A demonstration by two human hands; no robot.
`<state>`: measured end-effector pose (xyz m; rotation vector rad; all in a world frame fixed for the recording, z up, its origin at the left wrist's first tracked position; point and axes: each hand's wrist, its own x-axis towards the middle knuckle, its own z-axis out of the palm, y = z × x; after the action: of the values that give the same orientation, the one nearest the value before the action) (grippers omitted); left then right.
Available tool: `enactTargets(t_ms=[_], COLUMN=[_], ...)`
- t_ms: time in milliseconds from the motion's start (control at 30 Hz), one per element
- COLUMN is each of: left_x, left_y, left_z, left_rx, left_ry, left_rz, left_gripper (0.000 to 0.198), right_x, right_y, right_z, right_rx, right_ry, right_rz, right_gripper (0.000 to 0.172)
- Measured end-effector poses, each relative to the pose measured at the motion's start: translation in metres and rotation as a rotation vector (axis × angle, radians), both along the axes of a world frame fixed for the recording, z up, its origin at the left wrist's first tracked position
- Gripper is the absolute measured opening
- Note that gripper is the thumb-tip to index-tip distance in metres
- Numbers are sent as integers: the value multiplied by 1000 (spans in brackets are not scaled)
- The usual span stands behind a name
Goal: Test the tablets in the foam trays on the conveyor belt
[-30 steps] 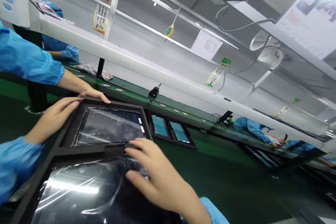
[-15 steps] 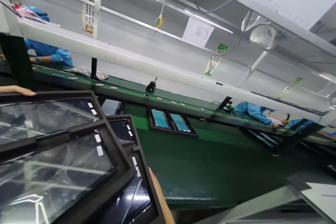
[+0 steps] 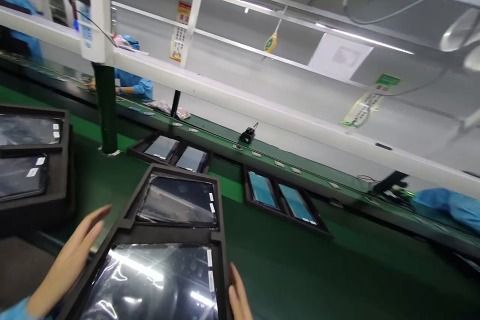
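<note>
A black two-compartment tray (image 3: 222, 225) sits at near centre, directly before the person, its near end cut off by the frame. One film-covered display panel (image 3: 176, 205) lies in the far compartment and a larger-looking one (image 3: 150, 285) in the near compartment; the divider between them probably serves to keep the glossy faces from rubbing. White labels (image 3: 210, 280) line the right edge of both panels, perhaps so that they can be read from one side.

The left hand (image 3: 73, 255) is open beside the tray's left rim, fingers extended and not closed on anything; whether its fingertips touch the rim is unclear. The right hand (image 3: 240, 295) lies along the opposite rim, its fingers against or just beside the outer wall; most of it is out of frame, so its grip cannot be told. Having a hand at either side seems suited to keeping a wide, shallow tray level.

To the left, another loaded tray (image 3: 62, 175) sits apart, apparently on a stack. Farther off, beside the raised ledge, lie a tray with greyish panels (image 3: 191, 158) and, to its right, one with teal panels (image 3: 298, 202), on the green work surface (image 3: 318, 270).
</note>
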<state>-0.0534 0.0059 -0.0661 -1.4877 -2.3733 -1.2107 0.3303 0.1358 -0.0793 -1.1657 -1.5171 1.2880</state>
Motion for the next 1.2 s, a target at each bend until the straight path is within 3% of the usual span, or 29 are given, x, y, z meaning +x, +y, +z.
enactTargets(t_ms=[67,100,200,300,433,633,867,1033,1200], left_x=[-16,-24,-46,-54,-53,-49,-45,-49,-53], left_y=[28,48,114,156,164,161,167,164,161], left_z=[16,26,51,55,48,46,40,35,32], left_rx=[24,-18,-170,-286,-350,-319,-277,-243,-228], left_ry=[56,95,218,308,387,448,446,369,296], left_rz=[-56,-118,-221,-201,-171,-153,-152,-210,-251], left_gripper=[47,44,36,28,24,25,26,37,39], right_x=[-10,-20,-64,-115,-159,-177,-184,-186,-188], right_y=[5,7,5,2,2,4,1,4,-1], right_z=[33,52,103,124,112,93,71,52,54], right_rx=[177,268,449,546,601,673,690,824,986], right_ry=[-130,-193,-414,-600,-737,-770,-776,-811,-844], right_rz=[-41,23,424,737,937,1051,1082,1060,1033], right_gripper=[55,49,36,33,40,49,59,59,55])
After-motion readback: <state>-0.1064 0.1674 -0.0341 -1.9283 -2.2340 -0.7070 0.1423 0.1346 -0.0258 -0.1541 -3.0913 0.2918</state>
